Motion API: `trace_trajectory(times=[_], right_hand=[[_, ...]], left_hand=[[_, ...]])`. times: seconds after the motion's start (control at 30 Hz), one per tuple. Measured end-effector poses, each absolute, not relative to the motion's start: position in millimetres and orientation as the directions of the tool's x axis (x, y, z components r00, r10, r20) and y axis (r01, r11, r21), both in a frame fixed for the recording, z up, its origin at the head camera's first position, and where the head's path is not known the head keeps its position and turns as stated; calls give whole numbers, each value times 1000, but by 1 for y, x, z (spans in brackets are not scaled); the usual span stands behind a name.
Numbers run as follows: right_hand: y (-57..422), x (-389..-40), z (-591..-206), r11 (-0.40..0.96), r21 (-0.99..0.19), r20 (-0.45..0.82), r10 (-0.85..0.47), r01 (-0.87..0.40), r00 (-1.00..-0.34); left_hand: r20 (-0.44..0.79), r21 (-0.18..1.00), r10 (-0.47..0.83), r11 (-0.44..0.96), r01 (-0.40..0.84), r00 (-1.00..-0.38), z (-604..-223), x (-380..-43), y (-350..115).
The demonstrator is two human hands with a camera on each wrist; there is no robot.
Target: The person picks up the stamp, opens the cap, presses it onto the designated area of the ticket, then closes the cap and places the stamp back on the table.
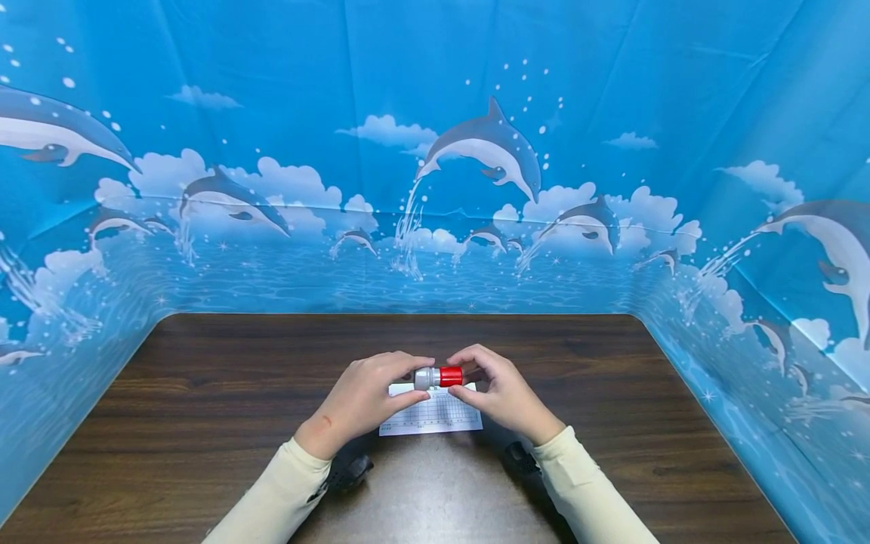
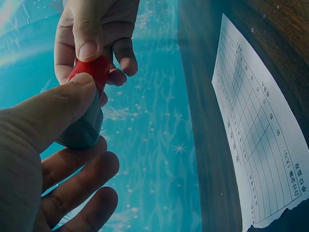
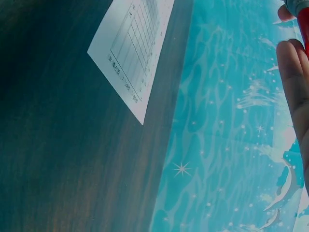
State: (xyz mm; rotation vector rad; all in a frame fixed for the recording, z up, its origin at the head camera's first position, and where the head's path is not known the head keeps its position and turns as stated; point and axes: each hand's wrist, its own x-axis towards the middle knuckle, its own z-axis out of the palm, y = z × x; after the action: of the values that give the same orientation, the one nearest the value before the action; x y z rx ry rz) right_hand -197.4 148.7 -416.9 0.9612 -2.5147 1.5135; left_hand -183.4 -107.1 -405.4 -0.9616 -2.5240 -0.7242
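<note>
A small cylinder (image 1: 427,378), grey at one end and red at the other, is held level above the table in the head view. My left hand (image 1: 363,393) pinches the grey end between thumb and fingers. On the other side, my right hand (image 1: 503,389) grips the red end (image 2: 96,70), its thumb lying on top. In the left wrist view the left thumb rests near where red meets grey. Only a bit of the cylinder shows at the right wrist view's edge. Beneath the hands lies a printed paper form (image 1: 435,414) with a grid of lines.
The dark wooden table (image 1: 224,408) extends on both sides. A blue curtain (image 1: 408,75) printed with dolphins and waves encloses its back and sides. Black devices (image 1: 350,472) sit at both wrists, below the cream sleeves (image 1: 285,491).
</note>
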Motion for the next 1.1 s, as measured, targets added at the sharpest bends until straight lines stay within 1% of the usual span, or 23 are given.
trace_trajectory(times=[0.17, 0.4, 0.73, 1.1], right_hand=[[150, -196, -416, 340, -774, 331, -502, -534, -799], [150, -196, -416, 323, -775, 353, -493, -544, -795], [149, -196, -416, 313, -789, 351, -476, -528, -806], [149, -194, -413, 350, -764, 355, -473, -542, -806]], left_hand=[[453, 346, 519, 648, 679, -725, -405, -183, -107], [431, 400, 496, 644, 652, -754, -404, -182, -106], [482, 347, 497, 648, 678, -721, -403, -184, -108], [525, 320, 499, 634, 703, -689, -406, -185, -109]])
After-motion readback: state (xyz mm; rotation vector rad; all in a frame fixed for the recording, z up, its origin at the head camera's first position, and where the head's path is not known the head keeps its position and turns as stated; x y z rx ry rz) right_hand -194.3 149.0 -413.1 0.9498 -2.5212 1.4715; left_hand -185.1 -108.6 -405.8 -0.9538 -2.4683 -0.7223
